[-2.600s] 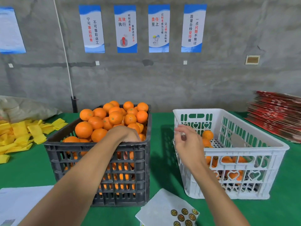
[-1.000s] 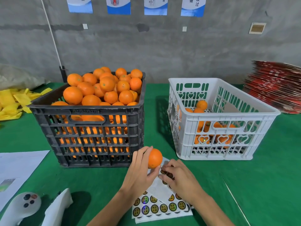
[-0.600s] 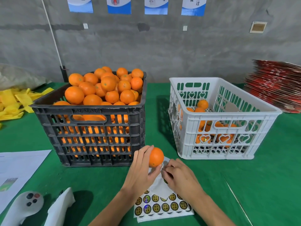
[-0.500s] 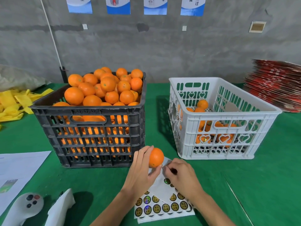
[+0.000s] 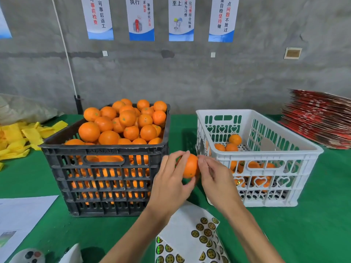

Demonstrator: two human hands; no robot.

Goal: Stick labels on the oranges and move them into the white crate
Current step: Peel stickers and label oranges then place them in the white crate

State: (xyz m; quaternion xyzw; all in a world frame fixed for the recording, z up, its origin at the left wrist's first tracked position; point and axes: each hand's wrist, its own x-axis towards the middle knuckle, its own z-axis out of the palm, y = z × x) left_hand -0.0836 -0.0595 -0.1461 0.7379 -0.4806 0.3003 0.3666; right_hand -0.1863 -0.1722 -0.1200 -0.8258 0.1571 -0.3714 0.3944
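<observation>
My left hand [image 5: 171, 182] grips one orange [image 5: 190, 166] in the air between the two crates. My right hand [image 5: 213, 176] touches the orange's right side with its fingertips; any label under them is hidden. The black crate [image 5: 106, 179] on the left is heaped with oranges. The white crate [image 5: 266, 160] on the right holds several oranges at its bottom. A white sheet of round gold-and-black labels [image 5: 193, 238] lies on the green table below my hands.
Yellow bags [image 5: 20, 137] lie at the far left. A stack of red flat cartons [image 5: 319, 118] sits at the far right. White paper [image 5: 20, 213] and a white controller [image 5: 28, 256] lie at the front left.
Both hands rose from the label sheet with the orange to between the crates. My right hand left the sheet and now touches the orange.
</observation>
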